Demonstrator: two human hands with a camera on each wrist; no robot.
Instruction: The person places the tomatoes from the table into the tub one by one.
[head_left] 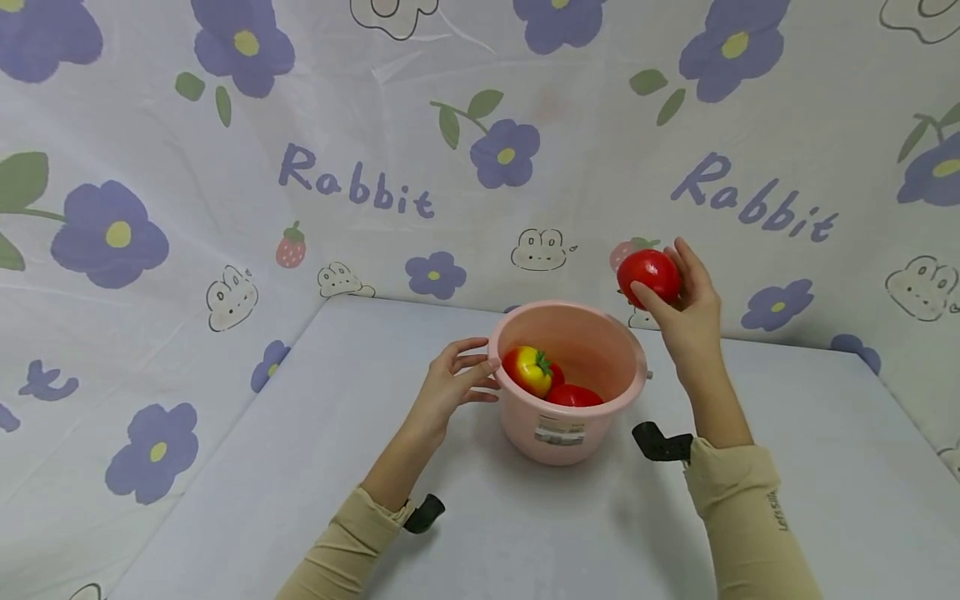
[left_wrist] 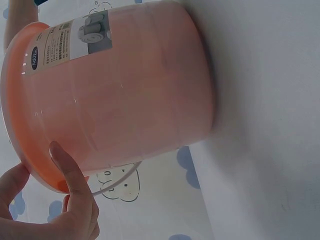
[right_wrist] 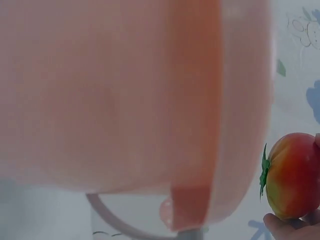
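Observation:
A pink plastic bucket [head_left: 558,437] stands upright on the table, with a paper label on its front. My left hand [head_left: 450,383] grips its rim at the left side, thumb and fingers on either side of the edge in the left wrist view. Above and to the right of the bucket, my right hand [head_left: 692,312] holds a red tomato [head_left: 648,277] between thumb and fingers, apart from the rim. In the right wrist view this tomato [right_wrist: 292,175] shows a yellowish patch and green leaves. Inside the bucket lie a yellow-and-red tomato [head_left: 531,372] and a red one [head_left: 573,396], with more red partly hidden behind.
A white-covered table [head_left: 360,367] carries the bucket. Behind and to the left hangs a white cloth [head_left: 585,167] printed with purple flowers and rabbits. The bucket's thin handle [left_wrist: 117,182] hangs at its far side. Black wrist mounts [head_left: 660,442] stick out from both sleeves.

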